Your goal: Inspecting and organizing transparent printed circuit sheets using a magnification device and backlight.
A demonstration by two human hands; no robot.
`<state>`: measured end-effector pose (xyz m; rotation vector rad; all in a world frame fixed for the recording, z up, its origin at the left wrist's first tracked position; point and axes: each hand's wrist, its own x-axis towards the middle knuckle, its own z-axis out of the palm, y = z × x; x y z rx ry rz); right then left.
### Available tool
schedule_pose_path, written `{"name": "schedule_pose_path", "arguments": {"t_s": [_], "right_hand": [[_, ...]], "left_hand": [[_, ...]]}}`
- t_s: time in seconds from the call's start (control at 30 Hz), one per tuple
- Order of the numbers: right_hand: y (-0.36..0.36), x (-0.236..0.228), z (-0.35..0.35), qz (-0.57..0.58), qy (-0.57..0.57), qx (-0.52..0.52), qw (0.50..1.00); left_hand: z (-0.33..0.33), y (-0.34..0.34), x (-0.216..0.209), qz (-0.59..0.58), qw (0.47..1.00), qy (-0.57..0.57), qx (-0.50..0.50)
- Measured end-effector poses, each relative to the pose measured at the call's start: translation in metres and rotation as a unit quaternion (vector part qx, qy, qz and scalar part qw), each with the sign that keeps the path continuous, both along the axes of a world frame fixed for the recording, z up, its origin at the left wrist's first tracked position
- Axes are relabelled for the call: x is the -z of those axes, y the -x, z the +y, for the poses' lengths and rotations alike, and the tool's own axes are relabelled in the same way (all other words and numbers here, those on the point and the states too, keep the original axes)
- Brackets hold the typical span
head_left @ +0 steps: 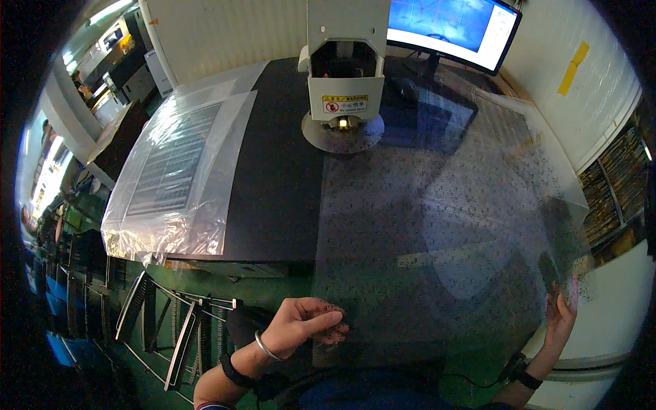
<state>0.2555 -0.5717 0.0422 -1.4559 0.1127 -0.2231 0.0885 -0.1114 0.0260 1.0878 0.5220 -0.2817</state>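
A large see-through film sheet [383, 225] with a fine pattern of dark specks spreads in front of me, reaching from the machine's base to near my body. My left hand [307, 321] pinches its near left edge between thumb and fingers; a silver bangle and a dark band are on that wrist. At the right edge my right hand [560, 318] has its fingers against the film, partly seen through it, and seems to grip it. Beyond the far edge stands a white machine [345, 96] with a small lit lamp above a round plate [321, 137].
Plastic-wrapped sheets [178, 157] lie on the left of the black table [273, 171]. A monitor [451, 31] is at the back right, with a mouse [404, 87] below it. Metal slotted racks [181, 328] stand on the green floor at left. People show far left.
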Motion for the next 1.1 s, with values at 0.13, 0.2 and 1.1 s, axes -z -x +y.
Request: {"name": "schedule_pose_path", "arguments": {"t_s": [0.13, 0.2, 1.1], "right_hand": [[0.002, -0.006, 0.009, 0.007, 0.013, 0.011, 1.0], [0.002, -0.006, 0.008, 0.013, 0.016, 0.01, 1.0], [0.001, -0.003, 0.01, -0.028, -0.012, 0.011, 0.999]], "left_hand": [[-0.001, 0.0, -0.002, -0.004, 1.0, 0.0, -0.001], [-0.001, 0.0, -0.003, 0.004, 1.0, -0.004, -0.004], [0.003, -0.001, 0.006, -0.011, 1.0, -0.01, 0.017]]}}
